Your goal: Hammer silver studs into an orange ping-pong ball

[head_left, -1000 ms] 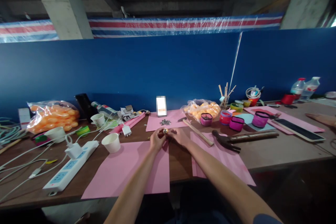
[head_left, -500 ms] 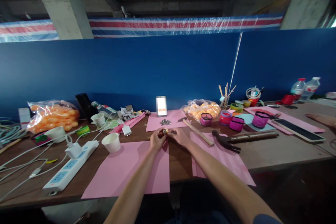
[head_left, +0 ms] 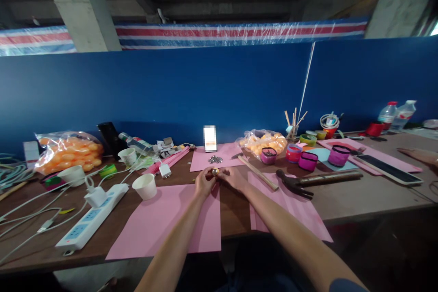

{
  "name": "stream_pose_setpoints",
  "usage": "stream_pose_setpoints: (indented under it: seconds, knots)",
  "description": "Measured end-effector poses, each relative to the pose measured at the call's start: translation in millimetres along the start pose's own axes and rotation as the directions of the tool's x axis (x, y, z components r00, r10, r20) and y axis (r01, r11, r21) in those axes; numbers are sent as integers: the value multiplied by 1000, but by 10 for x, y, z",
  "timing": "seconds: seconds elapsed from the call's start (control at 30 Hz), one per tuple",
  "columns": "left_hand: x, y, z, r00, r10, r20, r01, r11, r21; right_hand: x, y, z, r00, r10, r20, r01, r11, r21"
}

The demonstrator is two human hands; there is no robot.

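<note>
My left hand (head_left: 204,182) and my right hand (head_left: 232,177) meet over the wooden table (head_left: 359,196), fingertips pinched together on a small round yellowish object (head_left: 215,171) held between them. Just beyond the hands lies a small pile of metal bits (head_left: 215,159) on a pink sheet (head_left: 226,156). A larger pink sheet (head_left: 164,223) lies under my left forearm, another pink sheet (head_left: 294,205) under my right. A hammer (head_left: 315,180) and a wooden stick (head_left: 258,172) rest to the right of my hands.
At left are a white power strip (head_left: 91,219) with cables, paper cups (head_left: 145,186) and a bag of orange balls (head_left: 66,150). A second bag of balls (head_left: 265,140), coloured tape rolls (head_left: 308,160) and a dark tablet (head_left: 388,169) sit right. Another person's hand (head_left: 419,154) is at far right.
</note>
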State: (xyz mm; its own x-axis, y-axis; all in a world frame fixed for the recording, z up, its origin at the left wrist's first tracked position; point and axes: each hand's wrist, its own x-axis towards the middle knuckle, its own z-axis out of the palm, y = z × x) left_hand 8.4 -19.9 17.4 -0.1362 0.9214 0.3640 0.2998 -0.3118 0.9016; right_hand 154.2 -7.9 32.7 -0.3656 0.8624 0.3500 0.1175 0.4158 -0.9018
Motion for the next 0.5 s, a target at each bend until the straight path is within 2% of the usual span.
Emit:
stream_pose_setpoints:
  seconds: [0.2, 0.5]
  knots:
    - [11, -62, -1, 1000, 19, 16, -20, 999, 27, 26, 102, 10, 1000, -2, -24, 2, 1000, -11]
    - [24, -37, -29, 998, 42, 42, -46, 995, 85, 75, 202, 18, 998, 0, -70, -5, 997, -75]
